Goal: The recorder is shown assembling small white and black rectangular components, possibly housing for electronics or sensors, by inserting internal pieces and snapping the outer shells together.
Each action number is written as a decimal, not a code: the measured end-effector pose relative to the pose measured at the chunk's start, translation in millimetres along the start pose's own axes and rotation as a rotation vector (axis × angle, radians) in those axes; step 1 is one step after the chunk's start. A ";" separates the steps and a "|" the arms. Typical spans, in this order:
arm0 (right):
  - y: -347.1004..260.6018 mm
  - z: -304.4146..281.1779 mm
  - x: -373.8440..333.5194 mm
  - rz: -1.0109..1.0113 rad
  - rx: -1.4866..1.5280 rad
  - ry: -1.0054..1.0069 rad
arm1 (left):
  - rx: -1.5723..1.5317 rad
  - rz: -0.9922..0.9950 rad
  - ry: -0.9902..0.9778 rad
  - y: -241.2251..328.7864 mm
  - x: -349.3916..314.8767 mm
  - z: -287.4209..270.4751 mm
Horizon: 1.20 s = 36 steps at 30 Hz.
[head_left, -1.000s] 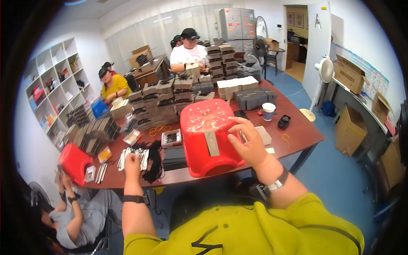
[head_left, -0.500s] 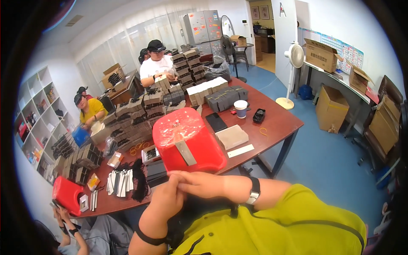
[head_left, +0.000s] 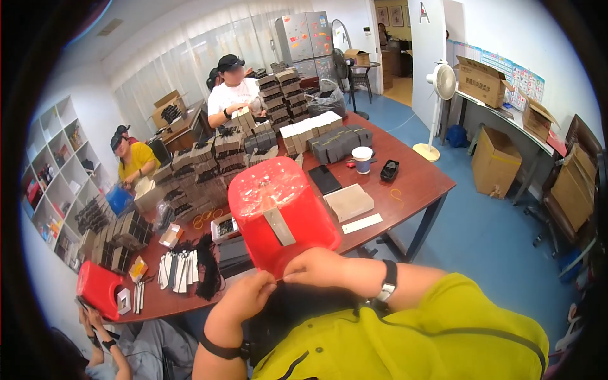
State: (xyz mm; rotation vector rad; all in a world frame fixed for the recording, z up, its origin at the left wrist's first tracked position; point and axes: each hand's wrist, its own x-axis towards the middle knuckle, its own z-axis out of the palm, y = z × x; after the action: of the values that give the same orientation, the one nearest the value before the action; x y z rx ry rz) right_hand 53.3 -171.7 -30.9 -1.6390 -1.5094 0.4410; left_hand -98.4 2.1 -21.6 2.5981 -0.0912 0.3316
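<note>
Both pinched, left hand (head_left: 249,295) and right hand (head_left: 311,266), can't tell on what; red stool (head_left: 269,190) probably keeps grey strip (head_left: 279,227) handy.

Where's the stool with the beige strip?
In the head view, the red stool is left of centre on the table, beyond the right hand, beside the beige block.

Whether the left hand (head_left: 246,296) and the right hand (head_left: 313,267) pinch anything between them is too small and blurred to tell. The red plastic stool (head_left: 266,187) hides part of the counter (head_left: 411,171) behind it. A seated co-worker (head_left: 136,356) at lower left is cut off — partly lost in darkness. Behind the white-shirted worker (head_left: 229,96), a capped person (head_left: 212,79) is mostly covered. The lower edge crops the yellow-green shirt (head_left: 392,335).
</note>
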 end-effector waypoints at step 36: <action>58.4 -32.4 -4.1 0.154 0.372 0.388 | 0.512 -0.799 0.046 -297.7 132.6 -0.6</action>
State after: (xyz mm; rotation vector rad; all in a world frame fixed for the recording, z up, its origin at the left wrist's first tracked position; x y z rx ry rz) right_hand 113.7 -181.8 -57.7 -1.4463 -0.9551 0.4280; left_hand 67.7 259.8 -132.1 2.8353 1.1465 0.1207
